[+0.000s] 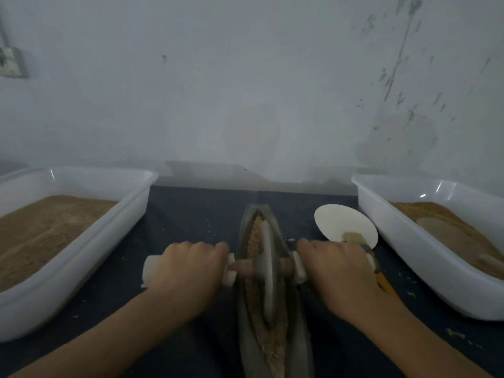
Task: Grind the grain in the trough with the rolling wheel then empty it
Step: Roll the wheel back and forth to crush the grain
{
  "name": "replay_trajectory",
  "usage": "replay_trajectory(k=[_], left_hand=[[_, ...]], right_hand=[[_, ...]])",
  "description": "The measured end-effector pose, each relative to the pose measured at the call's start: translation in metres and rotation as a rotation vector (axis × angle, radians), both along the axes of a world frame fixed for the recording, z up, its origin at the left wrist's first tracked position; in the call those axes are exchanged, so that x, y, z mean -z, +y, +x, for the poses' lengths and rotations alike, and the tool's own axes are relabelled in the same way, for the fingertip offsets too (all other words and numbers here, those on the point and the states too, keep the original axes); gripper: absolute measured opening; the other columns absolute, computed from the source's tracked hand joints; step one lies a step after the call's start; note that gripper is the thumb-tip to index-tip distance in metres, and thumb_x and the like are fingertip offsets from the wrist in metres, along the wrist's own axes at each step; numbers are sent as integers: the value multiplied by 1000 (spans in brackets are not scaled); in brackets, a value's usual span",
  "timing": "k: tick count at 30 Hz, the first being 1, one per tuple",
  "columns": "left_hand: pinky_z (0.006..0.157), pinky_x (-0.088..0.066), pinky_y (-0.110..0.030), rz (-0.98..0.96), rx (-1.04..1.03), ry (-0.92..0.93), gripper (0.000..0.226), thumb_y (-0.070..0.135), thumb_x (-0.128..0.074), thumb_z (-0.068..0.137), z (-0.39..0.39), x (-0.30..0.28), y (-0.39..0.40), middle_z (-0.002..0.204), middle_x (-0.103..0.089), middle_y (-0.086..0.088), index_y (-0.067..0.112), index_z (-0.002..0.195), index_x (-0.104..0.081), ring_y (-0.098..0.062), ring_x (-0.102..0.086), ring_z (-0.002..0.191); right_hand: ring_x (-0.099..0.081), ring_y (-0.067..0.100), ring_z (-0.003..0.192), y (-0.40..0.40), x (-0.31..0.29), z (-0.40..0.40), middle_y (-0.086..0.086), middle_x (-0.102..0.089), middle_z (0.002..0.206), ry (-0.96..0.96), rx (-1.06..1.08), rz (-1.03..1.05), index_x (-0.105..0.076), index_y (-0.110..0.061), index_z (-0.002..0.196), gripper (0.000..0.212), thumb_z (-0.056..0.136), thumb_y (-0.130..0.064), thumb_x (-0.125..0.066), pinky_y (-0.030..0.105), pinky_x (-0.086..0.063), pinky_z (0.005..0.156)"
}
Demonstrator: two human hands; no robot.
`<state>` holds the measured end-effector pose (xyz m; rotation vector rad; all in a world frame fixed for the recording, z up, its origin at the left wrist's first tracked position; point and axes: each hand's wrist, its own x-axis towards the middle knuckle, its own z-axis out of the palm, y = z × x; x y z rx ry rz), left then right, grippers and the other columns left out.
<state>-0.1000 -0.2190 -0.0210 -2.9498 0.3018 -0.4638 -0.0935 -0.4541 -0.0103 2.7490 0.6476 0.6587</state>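
A long, narrow grey trough [299, 334] runs away from me down the middle of the dark cloth. Coarse yellow grain [255, 238] lies at its far end, and finer brownish ground grain [274, 347] fills the near part. The grey rolling wheel [267, 274] stands upright in the trough on a wooden axle with white-wrapped handles. My left hand [188, 271] grips the left handle. My right hand [336, 271] grips the right handle.
A white tub [81, 257] with brown meal sits on the left, another white tub [425, 263] with brown meal on the right. A white disc [342, 223] and a brush [381, 279] lie between the trough and the right tub. A grey wall stands close behind.
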Motion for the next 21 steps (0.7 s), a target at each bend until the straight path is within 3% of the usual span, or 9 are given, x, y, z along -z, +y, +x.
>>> replay_trajectory(k=[2,6,10,13,16,18,20,21], left_hand=[[61,-31,-31,-2,-30,-90,29,38,-58,83,31,2,-2,84,-59,7,32,82,-30,-16,-59,76],[60,-32,-32,9,-59,-145,25,35,-59,84,78,-1,-4,87,-63,4,28,82,-35,-21,-62,78],[61,-32,-32,-5,-48,-121,27,33,-59,85,63,0,-6,89,-63,4,28,83,-33,-19,-59,75],[61,-31,-30,7,-22,-54,33,37,-59,85,13,-2,-6,84,-56,8,31,83,-27,-13,-43,66],[58,-26,-29,80,45,-71,42,43,-63,79,-37,-8,-5,74,-42,10,35,81,-22,-11,-41,64],[57,-25,-29,117,90,-120,41,44,-66,75,-49,-14,-5,74,-49,10,34,81,-27,-11,-50,66],[61,-29,-29,113,94,-67,34,41,-62,80,-42,-14,-7,85,-55,10,33,85,-29,-12,-56,76],[62,-30,-30,110,76,-76,33,39,-61,81,-32,-13,-8,88,-56,10,33,85,-28,-13,-58,79]], right_hand=[[-64,22,84,5,2,34,-3,-64,96,3,86,26,-45,-23,96,21,84,-29,-61,29,-36,56],[-64,28,81,14,-2,80,3,-66,92,-66,116,65,-48,-19,98,18,85,-25,-60,33,-38,59],[-64,25,79,10,4,63,2,-65,91,-58,67,88,-49,-19,95,18,84,-22,-62,32,-36,57],[-58,20,55,-2,13,18,0,-60,68,-73,-81,147,-52,-19,77,37,58,-22,-83,28,-37,47],[-44,13,40,-14,13,-27,-7,-47,51,-104,-134,202,-47,-24,63,54,29,-25,-89,19,-14,41],[-41,13,36,-19,17,-38,-7,-43,47,-90,-85,198,-45,-25,60,59,20,-24,-88,17,0,49],[-44,15,38,-19,19,-34,-6,-45,50,-22,-49,177,-39,-28,64,60,31,-24,-88,19,-6,44],[-49,15,46,-17,22,-27,-6,-50,57,43,-18,151,-35,-29,70,55,48,-28,-85,23,-17,41]])
